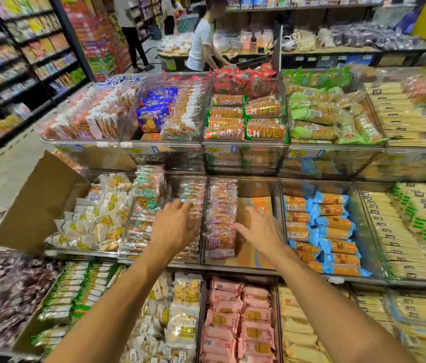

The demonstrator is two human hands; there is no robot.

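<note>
Right hand (259, 226) touches crinkly clear-plastic biscuit packets (221, 218).

Two hands (174, 227), three display tiers (243, 146).

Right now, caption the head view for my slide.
Left hand and right hand flank a row of purple-labelled biscuit packets in a clear bin.

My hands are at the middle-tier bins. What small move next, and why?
Probably push the right hand leftward, squaring the row of purple-labelled packets against the divider: its thumb touches the row, and the bin floor beside it lies bare, so nothing props it.
</note>
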